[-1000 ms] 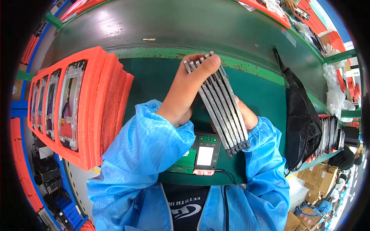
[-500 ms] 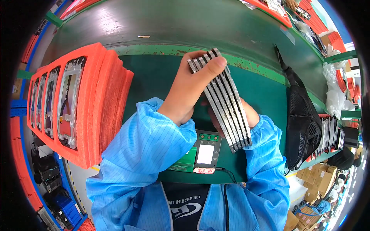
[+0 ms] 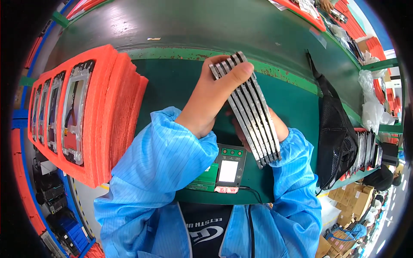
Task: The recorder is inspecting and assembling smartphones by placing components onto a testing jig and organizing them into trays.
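Note:
I hold a stack of several thin grey metal frames (image 3: 251, 112) upright on edge over the green bench. My left hand (image 3: 213, 96) grips the stack's upper end, thumb pressed on its top corner. My right hand (image 3: 275, 127) supports the lower end from behind and is mostly hidden by the frames. Both arms wear blue sleeves. Under the stack lies a small black tester with a white screen (image 3: 229, 170) on a green board.
A pile of orange foam trays (image 3: 116, 112) with metal frames set in the top one stands at the left. A black mesh bag (image 3: 340, 133) hangs at the right, with more frames racked beside it (image 3: 365, 150). A dark conveyor belt (image 3: 206, 26) runs behind the bench.
The stack of frames has risen a little toward the camera and tilted slightly, with both hands still on it.

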`<state>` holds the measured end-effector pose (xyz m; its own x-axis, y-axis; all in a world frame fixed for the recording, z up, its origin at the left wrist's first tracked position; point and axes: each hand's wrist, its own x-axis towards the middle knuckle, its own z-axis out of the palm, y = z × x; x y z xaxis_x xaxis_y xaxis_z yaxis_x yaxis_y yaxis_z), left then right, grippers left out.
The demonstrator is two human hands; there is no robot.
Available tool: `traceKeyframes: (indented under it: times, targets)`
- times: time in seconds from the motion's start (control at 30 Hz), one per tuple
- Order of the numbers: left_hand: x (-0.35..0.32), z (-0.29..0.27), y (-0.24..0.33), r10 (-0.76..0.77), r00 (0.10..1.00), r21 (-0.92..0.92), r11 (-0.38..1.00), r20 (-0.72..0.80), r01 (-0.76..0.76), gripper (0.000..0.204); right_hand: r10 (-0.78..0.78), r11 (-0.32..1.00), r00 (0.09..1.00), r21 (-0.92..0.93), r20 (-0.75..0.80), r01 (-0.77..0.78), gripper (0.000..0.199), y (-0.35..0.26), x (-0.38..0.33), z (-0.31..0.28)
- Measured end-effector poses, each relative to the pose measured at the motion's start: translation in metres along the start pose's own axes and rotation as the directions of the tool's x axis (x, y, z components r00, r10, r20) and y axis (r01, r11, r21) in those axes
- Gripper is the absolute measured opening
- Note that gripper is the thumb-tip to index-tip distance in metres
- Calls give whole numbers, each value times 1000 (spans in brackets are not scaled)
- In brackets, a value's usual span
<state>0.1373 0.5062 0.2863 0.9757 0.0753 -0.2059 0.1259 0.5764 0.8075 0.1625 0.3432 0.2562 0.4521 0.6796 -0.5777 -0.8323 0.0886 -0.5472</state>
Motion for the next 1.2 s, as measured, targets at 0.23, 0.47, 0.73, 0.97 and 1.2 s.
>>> traceKeyframes:
  times: [0.23, 0.47, 0.73, 0.97, 1.2]
  targets:
    - [-6, 14, 3, 82, 997, 46, 996, -8, -82, 53, -3, 998, 999, 69, -54, 7, 49, 1, -3, -1]
    - [-7, 12, -2, 148, 983, 32, 988, 107, -152, 62, 52, 976, 994, 213, -97, -30, 45, -1, -10, 6]
    - [-5, 1, 6, 80, 982, -27, 997, 171, -76, 63, -95, 990, 985, -93, 144, 109, 55, 8, 3, -24]
    - [5, 0, 2, 256, 944, 214, 930, 209, -300, 67, -376, 874, 905, -249, 201, 418, 58, -8, -8, -10]
    - [14, -8, -14, 206, 881, 138, 947, 426, -289, 73, -785, 142, 580, -847, 219, 512, 56, -33, -44, -2]
